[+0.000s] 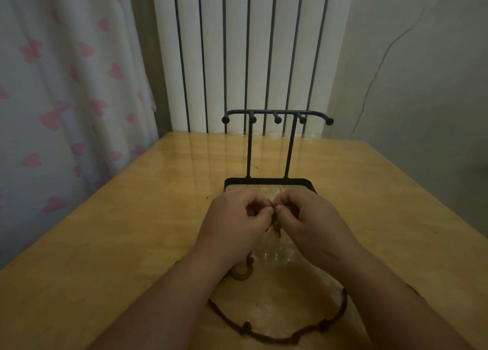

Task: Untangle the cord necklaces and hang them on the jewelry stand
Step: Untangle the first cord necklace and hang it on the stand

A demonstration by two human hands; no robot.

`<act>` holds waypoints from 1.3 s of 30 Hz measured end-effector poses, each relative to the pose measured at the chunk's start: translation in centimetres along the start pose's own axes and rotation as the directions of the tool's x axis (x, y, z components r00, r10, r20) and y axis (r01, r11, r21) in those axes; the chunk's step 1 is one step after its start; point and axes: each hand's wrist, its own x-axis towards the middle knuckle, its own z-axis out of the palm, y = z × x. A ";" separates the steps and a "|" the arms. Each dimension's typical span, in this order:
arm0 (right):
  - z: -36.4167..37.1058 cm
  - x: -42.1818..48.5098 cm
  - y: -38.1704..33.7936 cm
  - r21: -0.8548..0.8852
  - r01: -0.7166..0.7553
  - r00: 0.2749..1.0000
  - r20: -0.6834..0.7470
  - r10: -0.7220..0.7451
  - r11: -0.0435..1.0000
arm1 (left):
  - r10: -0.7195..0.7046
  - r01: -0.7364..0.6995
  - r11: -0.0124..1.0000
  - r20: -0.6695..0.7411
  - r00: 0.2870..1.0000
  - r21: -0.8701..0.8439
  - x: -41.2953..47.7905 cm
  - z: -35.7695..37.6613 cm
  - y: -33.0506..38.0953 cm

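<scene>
Above the table, just in front of the stand's base, my left hand (pixel 237 217) and my right hand (pixel 306 217) meet, each pinching the olive-brown cord necklace (pixel 274 224) between thumb and fingers. A loop of that cord (pixel 241 271) trails down onto the table under my left wrist. A dark brown knotted cord necklace (pixel 277 336) lies in a wide loop on the table between my forearms. The black jewelry stand (pixel 277 114), with several ball-tipped pegs on its top bar, rises behind my hands on two posts from a wood-lined tray base (pixel 269 182). No cord hangs on it.
The yellow wooden table (pixel 132 230) runs back to a white ribbed radiator (pixel 250 46). A curtain with pink hearts (pixel 66 85) hangs at the left. A tiny speck (pixel 207 197) lies on the table left of the stand. The right table edge slopes past my right forearm.
</scene>
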 end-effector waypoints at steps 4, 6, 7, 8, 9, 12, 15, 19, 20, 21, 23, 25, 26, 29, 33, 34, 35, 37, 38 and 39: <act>-0.2 0.0 -0.2 -0.100 0.058 0.998 0.016 -0.056 0.993 | -0.007 0.007 1.000 -0.020 1.000 -0.006 -0.1 0.0 0.0; -0.2 0.1 -0.3 -0.149 0.074 0.997 0.036 -0.069 0.986 | -0.022 0.022 1.000 -0.010 1.000 -0.010 -0.1 0.0 0.2; -0.2 0.1 -0.3 -0.166 0.076 0.997 0.046 -0.069 0.983 | -0.030 0.030 0.999 0.001 1.000 -0.014 -0.1 0.0 0.2; -0.1 0.1 -0.3 -0.178 0.075 0.996 0.051 -0.067 0.981 | -0.041 0.041 0.999 0.016 0.999 -0.021 -0.1 0.0 0.2; -0.1 0.1 -0.3 -0.189 0.075 0.996 0.055 -0.065 0.979 | -0.052 0.053 0.998 0.037 0.998 -0.030 -0.1 0.0 0.2; 0.1 0.2 -0.4 -0.209 0.084 0.995 0.075 -0.069 0.974 | -0.085 0.091 0.994 0.097 0.992 -0.066 -0.1 0.1 0.0; 0.3 0.3 -0.3 -0.202 0.087 0.994 0.089 -0.070 0.976 | -0.114 0.125 0.989 0.139 0.984 -0.073 0.1 0.2 -0.2; 0.1 0.0 -0.4 -0.041 0.044 0.999 0.024 -0.043 0.998 | -0.136 0.160 0.976 0.160 0.978 -0.150 0.4 -0.2 -0.3; 0.1 -0.1 -0.5 -0.015 0.042 0.999 0.002 -0.042 0.999 | -0.140 0.167 0.970 0.156 0.978 -0.175 0.5 -0.3 -0.3; 0.1 -0.1 -0.6 0.001 0.045 0.999 -0.020 -0.045 0.999 | -0.145 0.173 0.965 0.151 0.978 -0.195 0.5 -0.3 -0.3; 0.2 -0.2 -0.7 0.026 0.051 0.997 -0.064 -0.050 0.998 | -0.160 0.188 0.957 0.139 0.977 -0.223 0.5 -0.3 -0.4; 0.3 -0.3 -0.7 0.047 0.052 0.993 -0.105 -0.046 0.998 | -0.170 0.196 0.949 0.126 0.977 -0.245 0.5 -0.3 -0.4; 0.4 -0.3 -0.7 0.051 0.052 0.992 -0.117 -0.046 0.997 | -0.170 0.197 0.946 0.124 0.977 -0.256 0.5 -0.2 -0.4; 0.4 -0.3 -0.5 0.033 0.060 0.990 -0.131 -0.055 0.998 | -0.160 0.189 0.949 0.132 0.978 -0.251 0.5 -0.3 -0.3; 0.4 -0.1 -0.1 -0.026 0.064 0.993 -0.102 -0.067 0.998 | -0.123 0.144 0.968 0.110 0.986 -0.208 0.4 -0.6 -0.3; 0.3 0.0 -0.1 -0.033 0.067 0.993 -0.096 -0.070 0.997 | -0.110 0.130 0.972 0.112 0.988 -0.196 0.4 -0.6 -0.3; 0.4 0.0 -0.1 -0.026 0.069 0.993 -0.094 -0.071 0.997 | -0.104 0.125 0.975 0.119 0.988 -0.186 0.4 -0.7 -0.3; 0.4 0.0 0.0 0.025 0.067 0.993 -0.095 -0.065 0.997 | -0.118 0.143 0.971 0.137 0.984 -0.193 0.3 -0.7 -0.3; 0.5 0.0 0.0 0.042 0.065 0.994 -0.091 -0.061 0.997 | -0.127 0.156 0.965 0.147 0.981 -0.209 0.4 -0.7 -0.3; 0.5 -0.1 0.0 0.046 0.062 0.995 -0.083 -0.058 0.997 | -0.131 0.164 0.960 0.157 0.979 -0.225 0.4 -0.7 -0.4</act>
